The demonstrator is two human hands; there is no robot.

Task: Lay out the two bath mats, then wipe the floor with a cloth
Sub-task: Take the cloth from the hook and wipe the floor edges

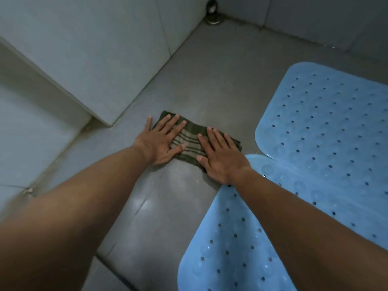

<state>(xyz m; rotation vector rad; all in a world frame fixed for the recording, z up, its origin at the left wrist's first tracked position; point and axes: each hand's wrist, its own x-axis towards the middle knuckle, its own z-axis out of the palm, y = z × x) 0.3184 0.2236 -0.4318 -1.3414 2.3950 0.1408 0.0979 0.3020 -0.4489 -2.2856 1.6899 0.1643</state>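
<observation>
The cloth (188,140), dark green with pale stripes, lies folded flat on the grey floor (189,80) near the middle of the view. Both hands press on it, palms down.

Left hand (159,141): fingers straight and spread. It covers the 9 o'clock end of the cloth. The thumb and three fingers rest on the fabric; the little finger lies on the bare floor just past the cloth edge.

Right hand (220,158): fingers straight, slightly spread. It covers the 3 o'clock end of the cloth. The heel of the hand sits at the rim of the near mat. Neither hand curls round or pinches the fabric. A striped band of cloth shows between the two hands.

Two blue bath mats with rows of holes lie flat on the floor. The far mat (327,133) is at 3 o'clock from the cloth, near it but apart. The near mat (231,248) is at 5 o'clock, and the right forearm crosses above it. The two mats meet at 4 o'clock from the cloth; which one lies on top cannot be determined.

A tiled block (94,59) stands at 10 o'clock from the cloth. A metal fitting (213,12) sits at 12 o'clock, in the wall corner.
</observation>
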